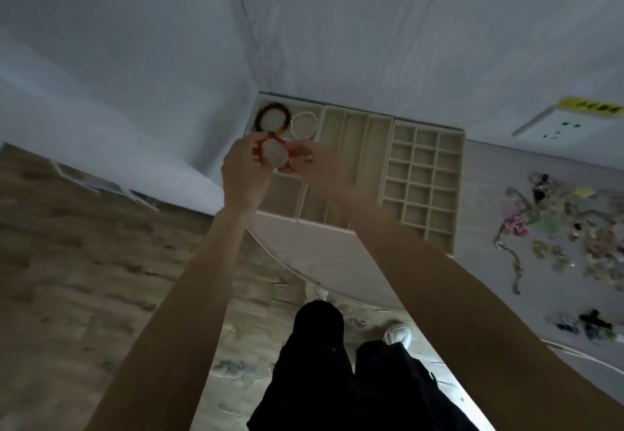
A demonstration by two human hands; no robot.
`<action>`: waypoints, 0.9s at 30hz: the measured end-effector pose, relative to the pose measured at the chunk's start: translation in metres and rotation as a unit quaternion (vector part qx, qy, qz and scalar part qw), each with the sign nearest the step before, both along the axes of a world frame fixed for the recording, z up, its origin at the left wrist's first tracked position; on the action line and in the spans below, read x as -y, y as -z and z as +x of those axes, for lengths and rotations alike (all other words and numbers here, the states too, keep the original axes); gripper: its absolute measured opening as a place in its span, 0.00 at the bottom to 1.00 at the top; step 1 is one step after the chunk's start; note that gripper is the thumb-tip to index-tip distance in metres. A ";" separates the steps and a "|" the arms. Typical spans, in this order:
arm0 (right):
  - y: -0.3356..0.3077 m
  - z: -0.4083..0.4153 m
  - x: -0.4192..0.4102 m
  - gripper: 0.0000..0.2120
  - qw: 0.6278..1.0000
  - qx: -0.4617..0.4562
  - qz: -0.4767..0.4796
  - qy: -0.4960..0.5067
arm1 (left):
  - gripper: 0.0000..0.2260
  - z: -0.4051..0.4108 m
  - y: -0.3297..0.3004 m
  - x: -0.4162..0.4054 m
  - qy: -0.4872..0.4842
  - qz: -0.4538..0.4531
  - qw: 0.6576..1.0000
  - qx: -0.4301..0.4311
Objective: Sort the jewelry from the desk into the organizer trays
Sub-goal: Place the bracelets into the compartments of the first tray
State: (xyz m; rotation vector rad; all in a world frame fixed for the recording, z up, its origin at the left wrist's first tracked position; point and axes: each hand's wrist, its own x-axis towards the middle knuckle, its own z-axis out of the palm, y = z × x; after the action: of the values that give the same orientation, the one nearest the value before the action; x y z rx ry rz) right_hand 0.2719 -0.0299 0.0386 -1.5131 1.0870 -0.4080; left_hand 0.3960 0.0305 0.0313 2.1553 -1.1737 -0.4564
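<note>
While both hands reach over the left organizer tray, left hand and right hand each pinch a side of a red beaded bracelet, held over the tray's middle. Fingers curled round the beads; blur hides finer grip detail. Dark beaded bracelet and white bead bracelet lie in the tray's far compartments. Long-slot tray and grid tray sit beside it. Unsorted jewelry pile lies well apart on the desk, to the right.
</note>
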 end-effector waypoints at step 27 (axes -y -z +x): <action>0.037 0.037 0.027 0.24 0.781 -0.334 -0.437 -0.296 | 0.21 0.025 0.032 -0.012 0.222 0.130 0.939 0.229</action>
State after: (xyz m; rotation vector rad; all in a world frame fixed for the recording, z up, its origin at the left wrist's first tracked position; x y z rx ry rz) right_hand 0.3091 -0.0565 0.0014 -2.8779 0.8715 0.1447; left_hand 0.4206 0.0424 -0.0008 2.2854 -1.9805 -0.3174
